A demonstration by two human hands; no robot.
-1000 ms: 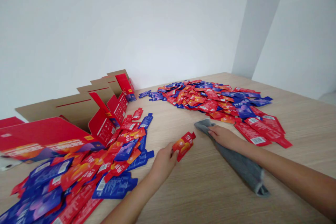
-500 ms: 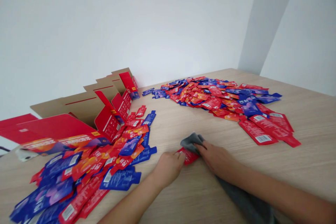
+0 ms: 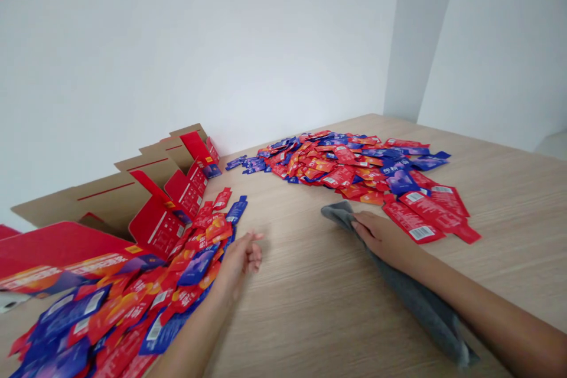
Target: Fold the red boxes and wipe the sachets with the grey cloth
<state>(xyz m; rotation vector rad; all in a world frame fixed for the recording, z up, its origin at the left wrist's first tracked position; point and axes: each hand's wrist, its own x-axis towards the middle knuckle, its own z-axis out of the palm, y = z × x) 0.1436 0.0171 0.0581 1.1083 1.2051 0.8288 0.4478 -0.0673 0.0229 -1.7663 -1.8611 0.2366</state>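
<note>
My left hand (image 3: pixel 241 257) hovers at the right edge of a heap of red and blue sachets (image 3: pixel 133 301) on the left of the wooden table (image 3: pixel 319 313). Its fingers are loosely curled and apart, with nothing in them. My right hand (image 3: pixel 383 236) lies on a grey cloth (image 3: pixel 416 298), palm down, fingers pressed over its far end. The cloth runs back under my right forearm toward the near edge. A second, wider heap of sachets (image 3: pixel 349 165) lies just beyond the right hand.
Several flattened red and brown cardboard cartons (image 3: pixel 146 189) stand in a row along the left wall. A red printed carton (image 3: pixel 53 248) lies beside the left heap. White walls and a corner column close the far side.
My left hand held a red sachet, brought it to the cloth, then moved left to the heap without it. My right hand and the cloth slid toward me and back out again.
</note>
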